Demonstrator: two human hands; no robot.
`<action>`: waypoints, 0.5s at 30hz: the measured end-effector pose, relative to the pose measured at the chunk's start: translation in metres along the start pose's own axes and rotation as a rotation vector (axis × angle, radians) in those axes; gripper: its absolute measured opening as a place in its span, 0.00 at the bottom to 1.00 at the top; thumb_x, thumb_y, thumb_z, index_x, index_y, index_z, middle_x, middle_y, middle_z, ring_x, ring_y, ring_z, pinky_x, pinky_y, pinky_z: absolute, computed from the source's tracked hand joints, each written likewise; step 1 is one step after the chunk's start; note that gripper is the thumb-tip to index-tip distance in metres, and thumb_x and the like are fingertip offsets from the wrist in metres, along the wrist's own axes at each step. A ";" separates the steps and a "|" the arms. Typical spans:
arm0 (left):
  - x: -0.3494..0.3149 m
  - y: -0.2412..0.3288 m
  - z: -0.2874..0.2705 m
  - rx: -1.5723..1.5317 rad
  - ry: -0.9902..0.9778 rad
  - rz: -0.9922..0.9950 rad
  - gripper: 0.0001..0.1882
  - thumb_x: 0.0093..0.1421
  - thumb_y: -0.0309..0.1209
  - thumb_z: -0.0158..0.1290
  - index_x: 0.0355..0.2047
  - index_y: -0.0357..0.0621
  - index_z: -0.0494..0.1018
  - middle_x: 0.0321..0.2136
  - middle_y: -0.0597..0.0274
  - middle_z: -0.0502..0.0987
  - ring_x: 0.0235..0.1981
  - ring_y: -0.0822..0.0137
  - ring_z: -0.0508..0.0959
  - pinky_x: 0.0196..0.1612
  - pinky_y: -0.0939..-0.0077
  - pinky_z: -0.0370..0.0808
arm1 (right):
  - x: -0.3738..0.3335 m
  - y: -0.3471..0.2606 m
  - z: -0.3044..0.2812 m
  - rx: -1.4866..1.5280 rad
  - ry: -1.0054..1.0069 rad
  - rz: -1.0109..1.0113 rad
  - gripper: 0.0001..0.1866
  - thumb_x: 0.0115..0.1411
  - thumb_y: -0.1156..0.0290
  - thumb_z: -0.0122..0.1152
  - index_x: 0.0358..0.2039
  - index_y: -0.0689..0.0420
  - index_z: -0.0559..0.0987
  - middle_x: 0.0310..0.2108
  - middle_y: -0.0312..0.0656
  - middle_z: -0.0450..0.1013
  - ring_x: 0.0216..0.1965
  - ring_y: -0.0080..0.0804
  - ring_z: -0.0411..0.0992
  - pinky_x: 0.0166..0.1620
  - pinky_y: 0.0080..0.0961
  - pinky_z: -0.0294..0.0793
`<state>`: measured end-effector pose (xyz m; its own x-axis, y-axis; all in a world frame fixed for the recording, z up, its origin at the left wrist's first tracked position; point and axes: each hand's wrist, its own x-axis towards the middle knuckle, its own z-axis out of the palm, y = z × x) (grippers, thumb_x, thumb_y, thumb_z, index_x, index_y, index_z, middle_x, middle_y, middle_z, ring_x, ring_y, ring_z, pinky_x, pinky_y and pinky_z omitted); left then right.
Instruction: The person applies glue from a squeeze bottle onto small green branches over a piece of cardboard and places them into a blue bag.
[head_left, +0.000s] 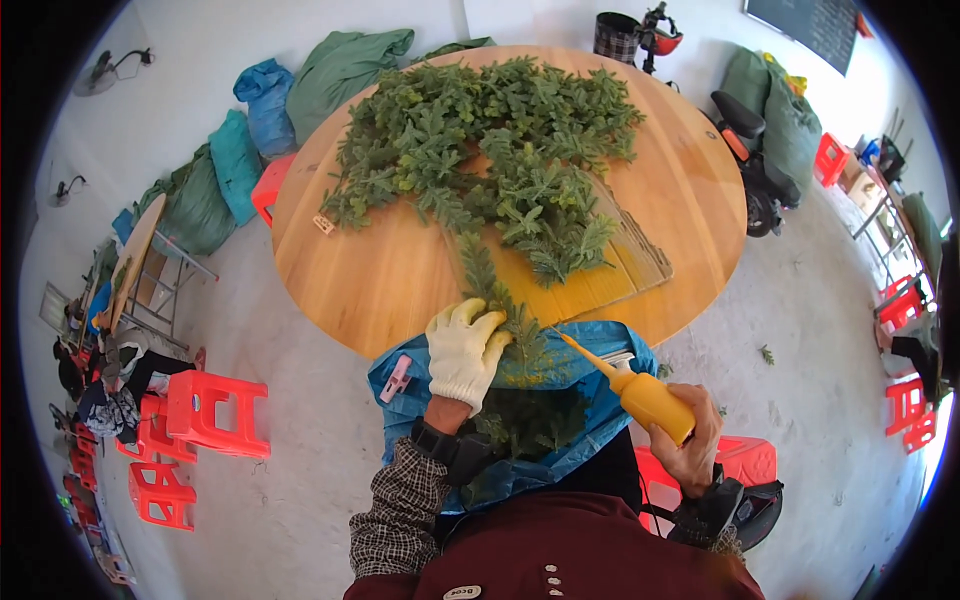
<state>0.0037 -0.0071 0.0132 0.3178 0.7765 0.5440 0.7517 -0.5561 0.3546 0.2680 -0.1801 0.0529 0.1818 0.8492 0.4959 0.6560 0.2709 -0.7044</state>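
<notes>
My left hand (463, 350), in a pale work glove, pinches a green fir-like sprig (526, 335) at the near edge of the table. My right hand (692, 440) is bare and wrapped round a yellow squeeze bottle (655, 402). The bottle is tilted, and its long thin nozzle (588, 355) points up and left, close to the sprig. Under both hands a blue plastic bag (400, 430) spreads over my lap, with more green sprigs (530, 420) inside. A pink clip (396, 378) sits on the bag's left side.
A round wooden table (320, 280) bears a heap of green sprigs (480, 130) and a yellow-stained cardboard sheet (630, 275). Red plastic stools (215, 410) stand at the left. Stuffed sacks (340, 75) lean along the wall. A scooter (755, 150) is parked behind right.
</notes>
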 end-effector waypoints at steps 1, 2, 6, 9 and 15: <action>-0.002 -0.001 -0.002 -0.016 0.018 0.026 0.15 0.52 0.37 0.60 0.39 0.49 0.80 0.44 0.59 0.75 0.49 0.51 0.72 0.54 0.55 0.65 | 0.002 0.000 0.002 0.004 0.000 -0.006 0.26 0.44 0.76 0.68 0.46 0.60 0.73 0.33 0.50 0.72 0.31 0.44 0.74 0.35 0.34 0.74; -0.005 -0.001 -0.007 -0.011 0.023 0.025 0.15 0.52 0.37 0.60 0.39 0.49 0.80 0.44 0.59 0.75 0.49 0.51 0.72 0.54 0.55 0.65 | 0.005 0.000 0.004 0.009 -0.002 -0.016 0.25 0.44 0.76 0.68 0.46 0.60 0.73 0.33 0.50 0.72 0.31 0.44 0.74 0.35 0.34 0.74; -0.023 0.005 -0.029 -0.014 0.004 0.087 0.15 0.51 0.34 0.61 0.40 0.50 0.79 0.43 0.61 0.75 0.48 0.53 0.73 0.53 0.56 0.66 | 0.016 0.000 0.012 0.024 -0.018 -0.038 0.25 0.45 0.76 0.67 0.46 0.60 0.73 0.34 0.50 0.73 0.32 0.44 0.75 0.36 0.33 0.74; -0.038 0.013 -0.045 -0.013 -0.046 0.114 0.14 0.49 0.34 0.62 0.37 0.49 0.79 0.41 0.63 0.75 0.48 0.55 0.73 0.52 0.56 0.66 | 0.025 0.001 0.022 0.046 -0.048 -0.051 0.24 0.45 0.75 0.66 0.46 0.60 0.72 0.35 0.49 0.74 0.33 0.41 0.76 0.38 0.32 0.75; -0.060 0.017 -0.063 0.017 -0.182 0.233 0.14 0.45 0.34 0.64 0.34 0.48 0.79 0.38 0.61 0.75 0.46 0.55 0.73 0.49 0.58 0.67 | 0.045 0.005 0.047 0.062 -0.017 -0.055 0.24 0.46 0.76 0.67 0.46 0.61 0.73 0.34 0.48 0.74 0.34 0.41 0.76 0.37 0.31 0.74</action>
<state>-0.0389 -0.0822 0.0344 0.5802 0.6699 0.4633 0.6554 -0.7217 0.2227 0.2450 -0.1196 0.0481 0.1338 0.8398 0.5262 0.6181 0.3443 -0.7067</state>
